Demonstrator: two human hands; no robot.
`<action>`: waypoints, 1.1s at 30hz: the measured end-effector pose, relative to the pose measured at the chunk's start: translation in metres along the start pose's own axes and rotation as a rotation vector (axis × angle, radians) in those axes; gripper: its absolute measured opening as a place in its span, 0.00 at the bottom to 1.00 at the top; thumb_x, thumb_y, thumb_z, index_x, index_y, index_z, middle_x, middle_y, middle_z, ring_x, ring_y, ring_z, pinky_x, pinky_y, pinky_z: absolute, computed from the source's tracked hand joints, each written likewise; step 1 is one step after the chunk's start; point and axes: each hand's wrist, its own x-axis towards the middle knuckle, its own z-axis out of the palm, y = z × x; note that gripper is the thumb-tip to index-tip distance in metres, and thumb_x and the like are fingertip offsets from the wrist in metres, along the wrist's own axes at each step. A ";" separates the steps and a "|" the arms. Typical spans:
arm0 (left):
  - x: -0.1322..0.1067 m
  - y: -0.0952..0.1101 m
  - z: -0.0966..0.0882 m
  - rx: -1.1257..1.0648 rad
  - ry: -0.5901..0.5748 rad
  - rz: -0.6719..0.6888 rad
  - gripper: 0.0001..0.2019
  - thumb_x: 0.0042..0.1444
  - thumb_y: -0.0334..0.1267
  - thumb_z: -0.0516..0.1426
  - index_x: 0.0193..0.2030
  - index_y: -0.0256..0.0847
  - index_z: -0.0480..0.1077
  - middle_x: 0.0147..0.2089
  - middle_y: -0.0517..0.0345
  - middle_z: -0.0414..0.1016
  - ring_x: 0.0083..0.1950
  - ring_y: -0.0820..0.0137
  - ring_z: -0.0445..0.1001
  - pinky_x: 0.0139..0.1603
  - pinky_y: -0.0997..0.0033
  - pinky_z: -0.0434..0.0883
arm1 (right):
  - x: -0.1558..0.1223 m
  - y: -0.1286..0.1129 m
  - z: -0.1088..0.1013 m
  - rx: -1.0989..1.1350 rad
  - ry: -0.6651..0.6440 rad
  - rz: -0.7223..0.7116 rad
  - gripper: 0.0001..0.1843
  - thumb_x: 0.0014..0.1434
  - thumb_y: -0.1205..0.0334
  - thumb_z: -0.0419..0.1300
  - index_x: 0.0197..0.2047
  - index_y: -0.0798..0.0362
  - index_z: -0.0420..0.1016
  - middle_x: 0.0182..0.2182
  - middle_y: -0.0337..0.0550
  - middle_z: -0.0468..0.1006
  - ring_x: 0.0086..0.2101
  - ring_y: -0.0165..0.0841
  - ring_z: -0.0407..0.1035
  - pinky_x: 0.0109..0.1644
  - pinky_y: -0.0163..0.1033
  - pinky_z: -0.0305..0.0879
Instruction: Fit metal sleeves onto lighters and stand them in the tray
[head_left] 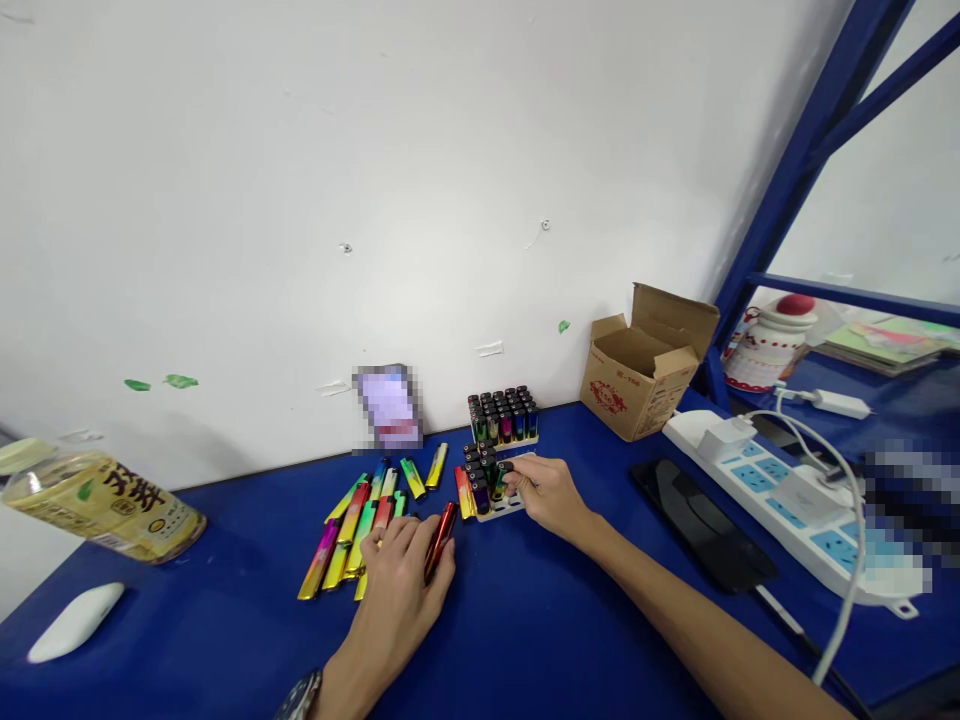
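My left hand (397, 570) is at the right side of a pile of colourful shiny lighters (349, 520), with a red lighter (441, 540) gripped between thumb and fingers. Its other fingers rest over the pile and hide part of it. My right hand (551, 492) pinches the top of a green-yellow lighter (499, 484) at the white slotted tray (504, 513). Several dark-topped lighters (478, 490) stand upright in the tray's left part; its right part shows bare slots. A red-yellow lighter (464, 494) leans against the tray's left side.
Behind stands a second tray full of upright lighters (504, 418). An open cardboard box (626, 385), black phone (705, 525) and white power strip (787, 510) lie right. A propped-up phone (390, 405) is against the wall. A bottle (109, 505) and white mouse (75, 622) are left.
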 end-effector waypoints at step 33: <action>-0.005 0.003 -0.004 -0.252 -0.126 0.051 0.11 0.64 0.37 0.49 0.48 0.41 0.69 0.44 0.50 0.75 0.50 0.61 0.70 0.52 0.56 0.67 | 0.016 0.003 0.002 0.873 0.278 0.840 0.27 0.58 0.44 0.43 0.14 0.49 0.53 0.07 0.29 0.46 0.10 0.23 0.39 0.14 0.31 0.37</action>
